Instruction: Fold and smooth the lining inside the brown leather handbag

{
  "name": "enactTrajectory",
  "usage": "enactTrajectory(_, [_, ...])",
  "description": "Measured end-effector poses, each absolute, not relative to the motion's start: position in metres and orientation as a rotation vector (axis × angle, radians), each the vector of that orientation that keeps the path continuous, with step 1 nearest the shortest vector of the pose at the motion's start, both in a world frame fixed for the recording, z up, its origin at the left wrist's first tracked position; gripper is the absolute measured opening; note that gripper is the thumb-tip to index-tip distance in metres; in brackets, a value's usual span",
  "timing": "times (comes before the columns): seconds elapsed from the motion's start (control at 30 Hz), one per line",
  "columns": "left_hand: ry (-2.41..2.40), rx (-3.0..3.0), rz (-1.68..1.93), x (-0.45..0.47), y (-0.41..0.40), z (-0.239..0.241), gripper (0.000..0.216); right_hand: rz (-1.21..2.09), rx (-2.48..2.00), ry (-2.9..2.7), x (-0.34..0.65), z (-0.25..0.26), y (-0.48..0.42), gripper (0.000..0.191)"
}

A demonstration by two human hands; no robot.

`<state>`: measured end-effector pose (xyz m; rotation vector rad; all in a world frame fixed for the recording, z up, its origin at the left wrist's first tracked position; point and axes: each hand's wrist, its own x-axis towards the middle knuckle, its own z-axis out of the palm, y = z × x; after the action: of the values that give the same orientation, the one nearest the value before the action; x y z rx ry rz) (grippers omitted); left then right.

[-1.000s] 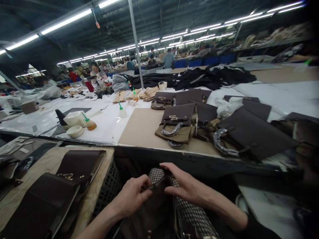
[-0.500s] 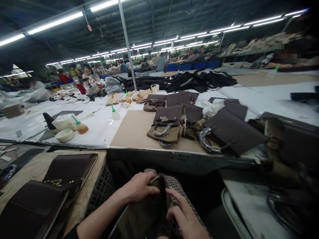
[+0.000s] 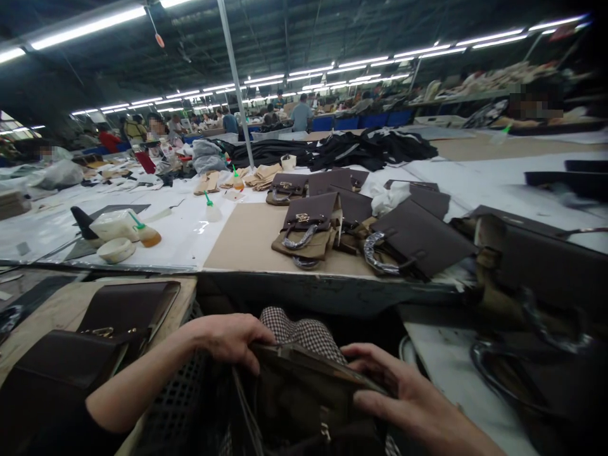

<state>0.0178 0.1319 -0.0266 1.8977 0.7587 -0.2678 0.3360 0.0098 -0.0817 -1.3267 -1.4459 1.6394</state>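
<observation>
A dark brown handbag (image 3: pixel 308 392) rests in my lap over checked trousers (image 3: pixel 299 332). Its upper edge faces away from me, and a metal fitting shows low on its side. My left hand (image 3: pixel 235 339) is closed on the bag's left top corner, thumb on the near side. My right hand (image 3: pixel 394 386) grips the right end of the same edge, fingers beyond it and thumb on the near side. The lower part of the bag runs out of the picture.
Finished-looking handbags (image 3: pixel 304 228) lie on the white worktable (image 3: pixel 185 244) ahead. More brown bags (image 3: pixel 61 367) are on a wooden board at left. A glue bottle (image 3: pixel 147 235) stands near a round dish (image 3: pixel 116 250). A plastic crate (image 3: pixel 175 399) is beside my left arm.
My hands have moved apart, the left to the left and the right to the right. The bag's top edge now stretches crosswise between them. The view has shifted slightly.
</observation>
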Motion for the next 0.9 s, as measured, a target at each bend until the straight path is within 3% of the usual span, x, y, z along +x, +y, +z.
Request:
enactTrajectory(0.13, [0.797,1.842,-0.01,0.028,0.116,-0.038,0.055,1.697,-1.273,-1.345,0.331,-0.1,0.001,0.041])
enactTrajectory(0.33, [0.79,1.929,0.016,0.045,0.109,-0.045,0.024,1.59,-1.329,-1.239,0.328,-0.102,-0.011,0.04])
enactTrajectory(0.53, [0.586,2.146,0.016,0.056,0.112,-0.049,0.012,0.96,-1.381,-1.671,0.33,-0.105,-0.015,0.008])
enactTrajectory(0.9, [0.63,2.042,0.028,0.053,0.117,-0.056,0.004,0.457,-1.347,-1.936,0.328,-0.106,-0.009,0.023])
